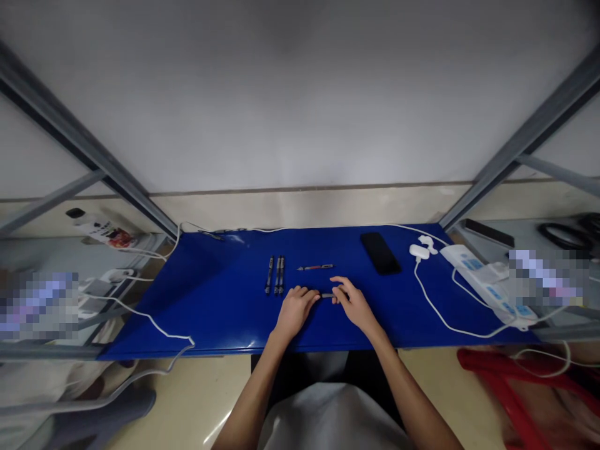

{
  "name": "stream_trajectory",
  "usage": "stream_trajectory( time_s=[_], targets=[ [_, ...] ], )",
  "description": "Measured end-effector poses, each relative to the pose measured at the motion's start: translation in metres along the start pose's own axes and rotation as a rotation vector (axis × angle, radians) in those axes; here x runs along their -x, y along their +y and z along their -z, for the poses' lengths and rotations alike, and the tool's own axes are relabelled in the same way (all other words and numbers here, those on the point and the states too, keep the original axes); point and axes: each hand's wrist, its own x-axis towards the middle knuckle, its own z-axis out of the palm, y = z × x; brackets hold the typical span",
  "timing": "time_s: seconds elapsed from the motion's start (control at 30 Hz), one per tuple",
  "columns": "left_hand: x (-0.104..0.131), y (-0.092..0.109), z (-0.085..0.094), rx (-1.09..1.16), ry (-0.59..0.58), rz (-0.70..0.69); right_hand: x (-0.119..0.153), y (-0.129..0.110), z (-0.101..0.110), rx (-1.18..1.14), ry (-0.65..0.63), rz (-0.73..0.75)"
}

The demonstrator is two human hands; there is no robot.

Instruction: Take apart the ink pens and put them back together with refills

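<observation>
Near the front of the blue table (210,312), a thin dark pen (327,295) lies crosswise between my two hands. My left hand (296,307) is closed around its left end, palm down. The fingers of my right hand (349,300) pinch its right end, with the index finger raised. Three dark pens (280,275) stand in a group of parallel lines to the upper left of my hands, their long sides running away from me. Beyond my hands lies another pen with a reddish middle (319,267), placed crosswise.
A black phone (380,253) lies right of the pens. Farther right are a white earphone case (419,252) with a cable and a white power strip (487,284). A bottle (103,230) is at the left, beyond the metal frame (135,200). Cables cross both table sides.
</observation>
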Motion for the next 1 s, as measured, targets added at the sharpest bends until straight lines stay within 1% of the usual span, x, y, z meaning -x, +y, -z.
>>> stream_trajectory(
  time_s=[0.17, 0.43, 0.57, 0.73, 0.8, 0.9, 1.0],
  targets=[
    [0.0, 0.0, 0.0, -0.007, 0.006, 0.014, 0.0, 0.001, 0.0, 0.065, 0.028, 0.098],
    [0.0, 0.004, 0.003, -0.009, 0.054, 0.064, -0.003, -0.002, -0.003, -0.016, 0.047, 0.008],
    [0.001, 0.004, 0.006, -0.055, 0.084, 0.142, 0.0, 0.004, -0.001, -0.086, 0.172, -0.023],
    [0.001, 0.004, 0.007, -0.058, 0.116, 0.199, 0.004, 0.017, 0.004, -0.242, 0.497, 0.002],
    [0.001, 0.004, 0.007, -0.055, 0.119, 0.201, 0.003, 0.021, 0.005, -0.256, 0.594, 0.007],
    [0.001, 0.004, 0.007, -0.049, 0.117, 0.21, 0.0, 0.022, 0.003, -0.12, 0.671, -0.054],
    [0.002, 0.005, 0.008, -0.043, 0.115, 0.218, -0.004, 0.023, 0.0, 0.065, 0.643, -0.093]
  ],
)
